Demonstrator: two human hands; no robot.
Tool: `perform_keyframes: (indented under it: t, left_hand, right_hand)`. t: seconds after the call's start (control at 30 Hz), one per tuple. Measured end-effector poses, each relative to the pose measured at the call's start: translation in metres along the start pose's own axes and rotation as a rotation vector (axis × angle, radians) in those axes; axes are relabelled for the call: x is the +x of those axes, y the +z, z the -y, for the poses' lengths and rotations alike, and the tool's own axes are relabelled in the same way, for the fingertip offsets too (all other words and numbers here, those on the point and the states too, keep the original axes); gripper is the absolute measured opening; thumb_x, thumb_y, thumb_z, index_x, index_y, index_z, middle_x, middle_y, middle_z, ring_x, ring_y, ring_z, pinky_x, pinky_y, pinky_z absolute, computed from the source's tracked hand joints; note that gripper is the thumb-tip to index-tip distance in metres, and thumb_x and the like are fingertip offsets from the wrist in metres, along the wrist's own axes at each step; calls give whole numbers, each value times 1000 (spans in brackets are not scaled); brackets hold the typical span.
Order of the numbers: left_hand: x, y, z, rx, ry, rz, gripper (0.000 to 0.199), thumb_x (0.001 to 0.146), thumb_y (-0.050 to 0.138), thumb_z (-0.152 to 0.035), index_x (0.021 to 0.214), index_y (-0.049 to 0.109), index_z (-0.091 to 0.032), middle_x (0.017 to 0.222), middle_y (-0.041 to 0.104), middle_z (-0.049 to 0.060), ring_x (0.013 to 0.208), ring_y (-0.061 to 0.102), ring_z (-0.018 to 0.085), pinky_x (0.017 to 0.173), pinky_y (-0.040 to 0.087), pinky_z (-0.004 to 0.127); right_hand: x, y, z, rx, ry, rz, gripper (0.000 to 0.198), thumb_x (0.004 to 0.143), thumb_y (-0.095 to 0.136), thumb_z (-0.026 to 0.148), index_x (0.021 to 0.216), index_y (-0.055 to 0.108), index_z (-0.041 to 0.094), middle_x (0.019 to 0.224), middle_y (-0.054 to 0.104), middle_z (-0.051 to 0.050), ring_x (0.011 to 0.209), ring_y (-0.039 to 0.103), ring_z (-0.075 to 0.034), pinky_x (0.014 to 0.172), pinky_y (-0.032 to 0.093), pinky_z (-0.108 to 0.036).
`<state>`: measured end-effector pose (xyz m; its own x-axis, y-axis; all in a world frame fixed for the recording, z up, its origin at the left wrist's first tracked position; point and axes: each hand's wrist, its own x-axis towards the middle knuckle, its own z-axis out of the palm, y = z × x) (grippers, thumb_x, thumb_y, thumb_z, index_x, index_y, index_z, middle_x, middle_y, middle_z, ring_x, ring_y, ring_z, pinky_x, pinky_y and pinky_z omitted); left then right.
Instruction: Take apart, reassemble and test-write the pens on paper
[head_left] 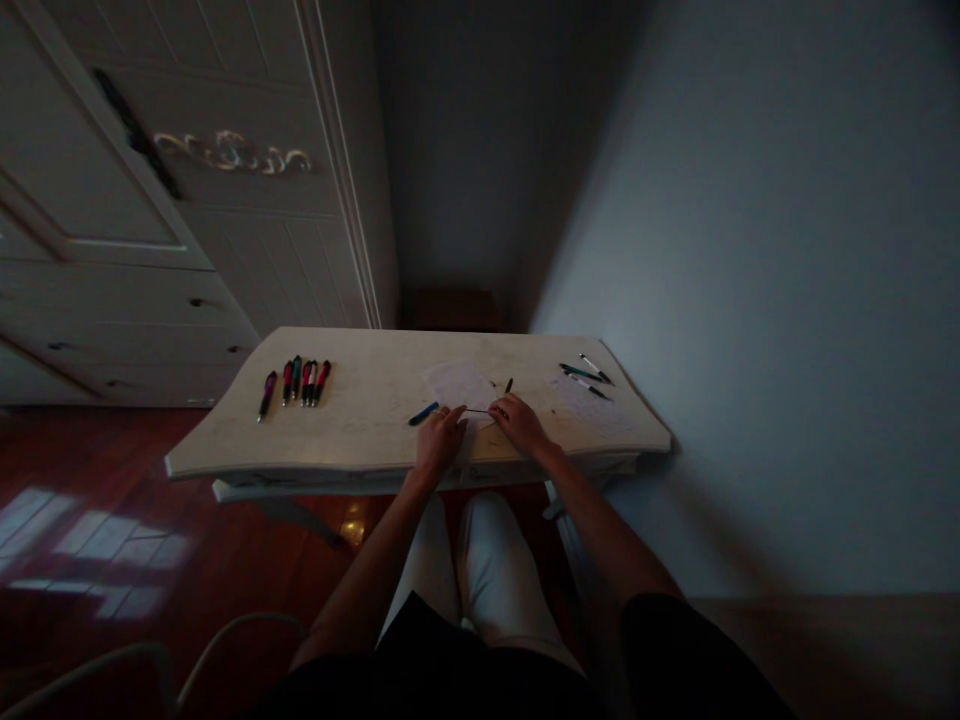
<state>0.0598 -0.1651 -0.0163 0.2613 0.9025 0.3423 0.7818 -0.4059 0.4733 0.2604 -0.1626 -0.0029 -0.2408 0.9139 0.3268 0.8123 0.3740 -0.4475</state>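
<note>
A thin dark stick (477, 410), much like a pen refill, spans the gap between my two hands. My left hand (439, 440) pinches its left end with closed fingers. At the other end, the fingers of my right hand (520, 424) are closed round it. A short dark pen-like piece (509, 384) sticks up just beyond my right hand; whether that hand holds it, I cannot tell. Beside my left fingers lies a blue pen piece (423, 414). A sheet of white paper (459, 380) lies flat beyond and partly under my hands.
Several red, green and dark pens (306, 382) lie side by side on the left of the white table (375, 370). At the right, several more pens (585, 374) rest by a written sheet (600, 410). A wall (750, 300) borders the right; a cabinet (300, 250) stands behind left.
</note>
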Motion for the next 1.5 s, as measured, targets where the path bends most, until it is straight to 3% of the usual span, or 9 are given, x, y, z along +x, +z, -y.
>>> perform_keyframes:
  t: [0.33, 0.5, 0.77, 1.03, 1.5]
  left_hand:
    - [-5, 6, 9, -62, -13, -74, 24, 95, 51, -28, 104, 72, -22, 93, 69, 8, 83, 64, 20, 70, 44, 28]
    - [-6, 9, 12, -57, -58, -116, 27, 96, 48, -28, 93, 74, -22, 86, 67, 7, 80, 63, 19, 69, 43, 27]
    - [-4, 7, 10, -74, -43, -87, 28, 92, 56, -26, 116, 69, -19, 94, 69, 9, 84, 65, 21, 72, 45, 29]
    - [-6, 4, 9, -36, -22, -50, 22, 94, 53, -26, 93, 74, -21, 90, 67, 8, 81, 63, 19, 70, 43, 28]
    - [-4, 4, 5, -5, -64, -85, 17, 90, 55, -26, 82, 67, -18, 85, 66, 8, 79, 62, 21, 68, 43, 30]
  right_hand:
    - [-2, 1, -6, 48, -85, -2, 15, 95, 54, 23, 90, 68, 20, 91, 63, -5, 91, 57, -19, 85, 44, -30]
    - [-7, -3, -19, 52, -58, -28, 16, 95, 53, 22, 89, 67, 19, 91, 62, -6, 90, 56, -19, 85, 44, -30]
    - [-13, -4, -23, 98, -39, -59, 16, 95, 52, 24, 89, 66, 19, 89, 61, -5, 89, 56, -18, 85, 44, -29]
    - [-11, -4, -26, 108, -41, -106, 16, 94, 53, 26, 90, 67, 19, 90, 62, -6, 90, 57, -20, 86, 45, -31]
    - [-9, -2, -42, -45, 236, -177, 15, 90, 53, 22, 90, 67, 18, 96, 66, -9, 93, 59, -21, 86, 45, -32]
